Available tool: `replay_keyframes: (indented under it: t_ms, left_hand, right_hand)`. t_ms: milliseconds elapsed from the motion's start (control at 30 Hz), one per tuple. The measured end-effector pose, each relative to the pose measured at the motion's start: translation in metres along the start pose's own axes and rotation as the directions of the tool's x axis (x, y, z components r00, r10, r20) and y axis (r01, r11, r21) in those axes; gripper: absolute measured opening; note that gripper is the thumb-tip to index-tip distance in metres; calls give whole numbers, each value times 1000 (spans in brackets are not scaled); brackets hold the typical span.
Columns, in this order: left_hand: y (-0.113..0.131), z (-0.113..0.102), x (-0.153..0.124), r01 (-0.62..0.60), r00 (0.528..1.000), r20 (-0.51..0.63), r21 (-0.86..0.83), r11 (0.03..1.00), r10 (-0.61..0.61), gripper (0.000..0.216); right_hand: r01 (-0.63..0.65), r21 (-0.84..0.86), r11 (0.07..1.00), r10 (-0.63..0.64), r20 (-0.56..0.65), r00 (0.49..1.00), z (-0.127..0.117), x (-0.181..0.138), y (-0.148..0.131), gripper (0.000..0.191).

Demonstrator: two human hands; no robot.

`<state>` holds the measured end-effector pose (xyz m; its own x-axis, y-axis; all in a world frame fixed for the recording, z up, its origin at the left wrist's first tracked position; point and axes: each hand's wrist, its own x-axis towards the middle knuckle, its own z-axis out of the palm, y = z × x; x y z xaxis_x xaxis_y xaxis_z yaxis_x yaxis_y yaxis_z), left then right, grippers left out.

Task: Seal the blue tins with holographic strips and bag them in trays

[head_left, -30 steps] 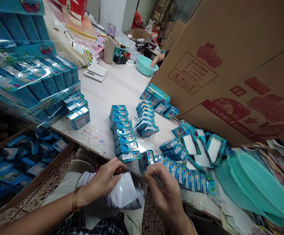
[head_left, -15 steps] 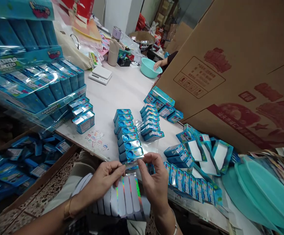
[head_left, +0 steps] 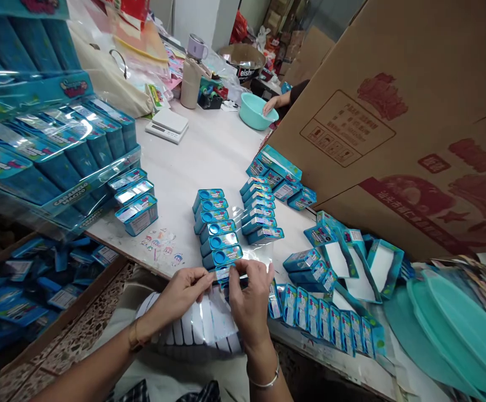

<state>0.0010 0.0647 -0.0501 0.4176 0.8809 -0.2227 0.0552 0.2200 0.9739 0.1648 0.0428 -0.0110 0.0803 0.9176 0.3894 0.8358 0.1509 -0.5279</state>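
Observation:
A narrow, shiny clear sticker (head_left: 222, 273) is stretched between my two hands, over the near end of a row of blue tins (head_left: 222, 256). My left hand (head_left: 186, 291) pinches its left end between thumb and forefinger. At the other end, the fingers of my right hand (head_left: 249, 296) are closed on it and partly cover the nearest tin. Whether the sticker touches that tin, I cannot tell. Below my hands, a sheet of long pale stickers (head_left: 203, 324) rests on my lap. A second row of blue tins (head_left: 260, 209) stands farther right.
Wrapped display packs (head_left: 58, 151) and three loose tins (head_left: 136, 215) stand at left, above a carton of blue tins (head_left: 29, 285). To the right are a tray of tins (head_left: 327, 318), turquoise basins (head_left: 456, 329) and a large carton (head_left: 394, 139). Another person's hand (head_left: 270, 105) touches a far basin (head_left: 253, 111).
Both hands stay closed on the sticker, and my right hand has turned inward with its fingers curled nearer the tin. The sticker sheet on my lap has shifted. The view has moved slightly.

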Motion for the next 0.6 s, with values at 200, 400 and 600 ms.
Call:
replay_keyframes:
  t_ms: [200,400,600]
  left_hand:
    - [-32,9,16,116,993,23,-95,989,-114,60]
    - [-37,12,18,130,992,11,-107,986,-129,64]
    - [-27,12,15,103,994,-31,-68,992,-106,62]
  right_hand:
    - [-126,216,968,128,9,992,4,2,8,23]
    - [-202,343,918,189,70,979,3,8,20,34]
    - [-122,270,955,118,29,993,6,16,23,38]
